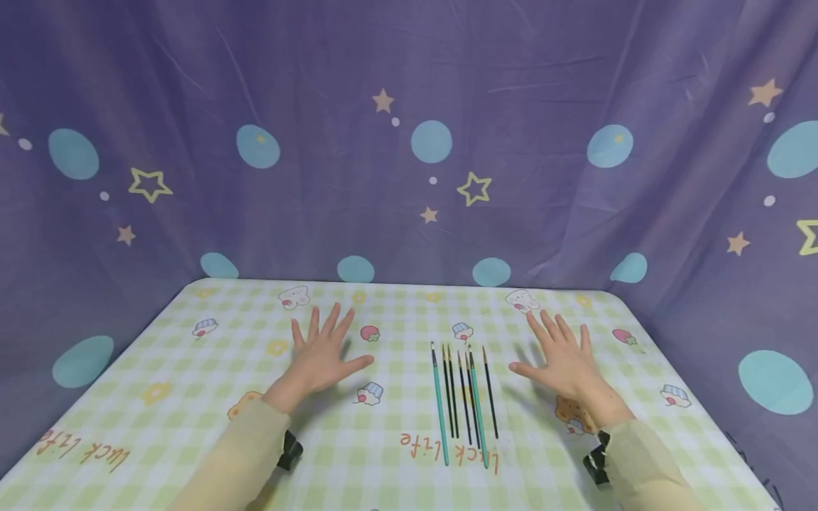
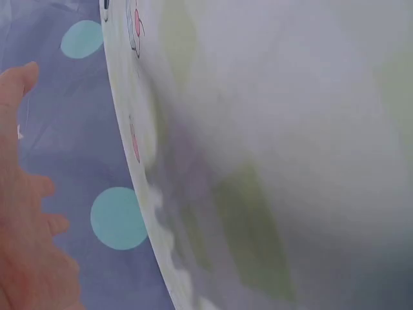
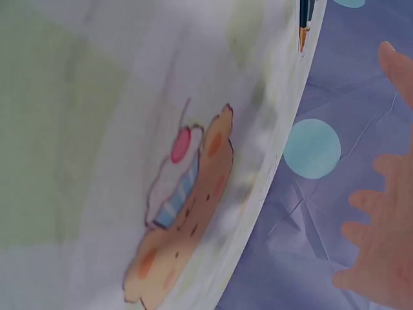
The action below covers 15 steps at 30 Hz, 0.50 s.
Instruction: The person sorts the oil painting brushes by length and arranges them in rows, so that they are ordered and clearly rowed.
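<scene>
Several thin paintbrushes lie side by side on the table, bristles pointing away from me. Two are longer with teal handles, a left one [image 1: 440, 411] and a right one [image 1: 478, 411]; the others, such as the rightmost brush [image 1: 490, 394], have black handles. My left hand [image 1: 322, 358] is spread above the cloth to the left of the brushes, holding nothing. On their right, my right hand [image 1: 565, 362] is likewise spread with nothing in it. The left wrist view shows part of the left hand [image 2: 29, 219]; the right wrist view shows the right hand [image 3: 384, 219] and a brush tip [image 3: 303, 39].
A green-and-white checked cloth [image 1: 211, 369] with cartoon prints covers the table. Behind and at both sides hangs a purple curtain [image 1: 319, 213] with stars and blue dots. A dark strap [image 1: 290, 451] is on the left wrist, another strap [image 1: 597, 461] on the right.
</scene>
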Available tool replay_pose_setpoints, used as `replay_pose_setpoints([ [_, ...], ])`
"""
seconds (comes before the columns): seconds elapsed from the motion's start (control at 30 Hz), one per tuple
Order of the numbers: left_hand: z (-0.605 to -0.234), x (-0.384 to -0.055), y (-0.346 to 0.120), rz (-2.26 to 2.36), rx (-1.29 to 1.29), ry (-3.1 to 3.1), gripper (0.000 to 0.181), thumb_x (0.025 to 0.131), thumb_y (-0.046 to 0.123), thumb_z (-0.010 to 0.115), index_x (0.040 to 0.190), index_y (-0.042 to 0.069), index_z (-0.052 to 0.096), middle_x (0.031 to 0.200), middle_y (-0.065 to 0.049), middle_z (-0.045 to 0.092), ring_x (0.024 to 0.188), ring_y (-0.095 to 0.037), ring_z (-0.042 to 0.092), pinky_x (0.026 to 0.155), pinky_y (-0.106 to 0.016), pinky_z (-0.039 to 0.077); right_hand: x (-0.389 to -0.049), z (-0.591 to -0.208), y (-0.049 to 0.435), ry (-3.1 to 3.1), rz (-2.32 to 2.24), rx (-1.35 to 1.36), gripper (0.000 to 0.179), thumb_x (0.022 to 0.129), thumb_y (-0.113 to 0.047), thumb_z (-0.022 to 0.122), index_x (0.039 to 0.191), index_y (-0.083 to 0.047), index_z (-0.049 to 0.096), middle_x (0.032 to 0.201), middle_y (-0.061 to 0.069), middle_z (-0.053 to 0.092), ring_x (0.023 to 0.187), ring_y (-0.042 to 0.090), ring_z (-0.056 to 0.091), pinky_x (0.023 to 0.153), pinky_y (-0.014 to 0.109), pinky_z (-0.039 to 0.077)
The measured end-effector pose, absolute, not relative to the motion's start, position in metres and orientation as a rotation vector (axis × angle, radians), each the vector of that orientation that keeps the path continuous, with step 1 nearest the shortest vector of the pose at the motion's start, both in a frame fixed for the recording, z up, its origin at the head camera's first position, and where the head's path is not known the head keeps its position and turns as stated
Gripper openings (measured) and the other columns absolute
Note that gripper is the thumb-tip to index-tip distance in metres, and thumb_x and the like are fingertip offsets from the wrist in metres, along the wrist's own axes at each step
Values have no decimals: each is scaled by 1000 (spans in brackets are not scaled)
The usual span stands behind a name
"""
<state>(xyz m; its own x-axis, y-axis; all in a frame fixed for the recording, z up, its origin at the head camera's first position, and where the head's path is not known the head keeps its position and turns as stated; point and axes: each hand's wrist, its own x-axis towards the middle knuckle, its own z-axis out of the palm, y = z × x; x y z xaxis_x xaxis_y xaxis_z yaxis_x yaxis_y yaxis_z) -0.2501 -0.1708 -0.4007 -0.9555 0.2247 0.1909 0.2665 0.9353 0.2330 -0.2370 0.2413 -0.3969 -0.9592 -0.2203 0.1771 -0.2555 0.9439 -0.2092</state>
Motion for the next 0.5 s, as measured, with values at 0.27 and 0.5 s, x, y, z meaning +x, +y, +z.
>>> replay_pose_setpoints([
  [0.27, -405, -249, -158, -512, -395, -2893, 89, 77, 64, 53, 144, 13, 26, 151, -12, 14, 135, -46, 2, 100, -69, -3, -236, -403, 236, -2924, 410, 389, 94, 76, -68, 51, 146, -14, 18, 148, 19, 21, 134, 42, 16, 104, 65, 1],
  [0.5, -406, -250, -144, -702, -418, -2876, 80, 80, 52, 58, 140, 7, 32, 148, -16, 22, 134, -47, 13, 101, -68, 9, -237, -407, 224, -2883, 502, 436, 87, 78, -58, 58, 144, -11, 25, 144, 20, 30, 128, 42, 31, 100, 60, 27],
])
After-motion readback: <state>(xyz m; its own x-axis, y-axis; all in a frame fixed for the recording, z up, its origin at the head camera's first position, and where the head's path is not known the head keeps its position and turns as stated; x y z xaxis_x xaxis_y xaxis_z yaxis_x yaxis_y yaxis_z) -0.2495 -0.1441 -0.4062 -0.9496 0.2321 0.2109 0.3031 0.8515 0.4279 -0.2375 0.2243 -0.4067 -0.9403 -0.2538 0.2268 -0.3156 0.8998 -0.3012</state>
